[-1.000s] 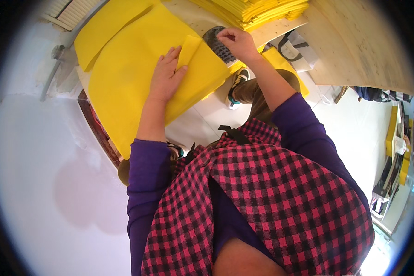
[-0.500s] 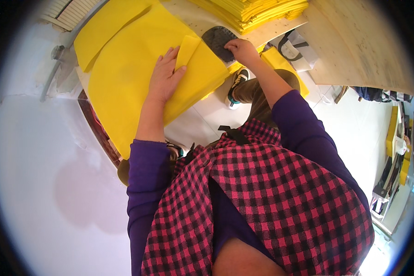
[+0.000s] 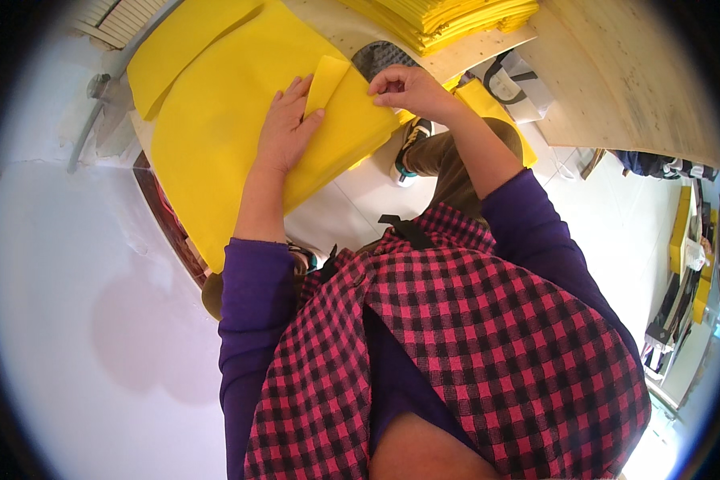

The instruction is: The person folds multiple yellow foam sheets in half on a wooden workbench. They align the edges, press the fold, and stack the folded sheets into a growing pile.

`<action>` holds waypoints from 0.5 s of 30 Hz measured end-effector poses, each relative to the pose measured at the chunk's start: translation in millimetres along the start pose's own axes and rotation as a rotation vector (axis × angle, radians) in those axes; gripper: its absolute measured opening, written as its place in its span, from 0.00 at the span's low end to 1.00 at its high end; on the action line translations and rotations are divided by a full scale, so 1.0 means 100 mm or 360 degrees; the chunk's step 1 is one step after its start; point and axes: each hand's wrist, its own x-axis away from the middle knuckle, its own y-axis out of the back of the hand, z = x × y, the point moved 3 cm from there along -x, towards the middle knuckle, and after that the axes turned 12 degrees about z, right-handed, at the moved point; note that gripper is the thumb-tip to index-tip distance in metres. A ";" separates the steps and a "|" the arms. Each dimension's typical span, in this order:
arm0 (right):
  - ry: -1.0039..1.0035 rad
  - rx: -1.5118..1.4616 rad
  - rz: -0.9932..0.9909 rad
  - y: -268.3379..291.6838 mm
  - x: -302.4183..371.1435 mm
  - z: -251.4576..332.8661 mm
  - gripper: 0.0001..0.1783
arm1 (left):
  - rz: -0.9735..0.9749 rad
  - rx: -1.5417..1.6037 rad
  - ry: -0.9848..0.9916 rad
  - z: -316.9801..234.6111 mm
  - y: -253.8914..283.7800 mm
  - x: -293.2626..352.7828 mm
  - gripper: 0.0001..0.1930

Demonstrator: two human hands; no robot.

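My left hand [image 3: 286, 128] lies flat with fingers stretched on a large yellow fabric-like sheet [image 3: 208, 152], its fingertips beside a narrow folded flap [image 3: 328, 80] of the same yellow. My right hand [image 3: 412, 90] hovers at the sheet's right edge, thumb and fingers brought together in a pinch. Anything held there is too small to make out. Just behind the right hand is a dark grey, rounded pad-like piece [image 3: 384, 56], partly covered by that hand. Another yellow strip [image 3: 188, 56] lies along the sheet's far left side.
A thick stack of yellow sheets [image 3: 448, 20] rests at the far end of the wooden table [image 3: 488, 44]. On the right stand a pale wooden panel [image 3: 624, 80] and a white bag [image 3: 528, 88] with dark handles. A white wall [image 3: 80, 264] closes off the left.
My right hand has drawn back from the dark grey piece, toward the yellow sheet's right edge, uncovering part of that piece. My left hand stays pressed in nearly the same place.
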 end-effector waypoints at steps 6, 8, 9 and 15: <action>0.0083 0.0320 -0.0066 0.02 -0.04 0.09 0.07 | 0.0004 -0.0006 0.0002 0.00 0.01 0.00 0.23; 0.0110 0.0349 -0.0076 0.02 -0.05 0.14 0.07 | 0.0005 -0.0031 0.0002 0.01 0.01 -0.01 0.23; 0.0123 0.0363 -0.0081 0.03 -0.06 0.17 0.07 | 0.0003 -0.0031 0.0002 0.01 0.01 -0.01 0.24; 0.0231 0.0471 -0.0091 0.04 -0.11 0.32 0.07 | 0.0005 -0.0045 0.0004 0.01 0.01 -0.01 0.25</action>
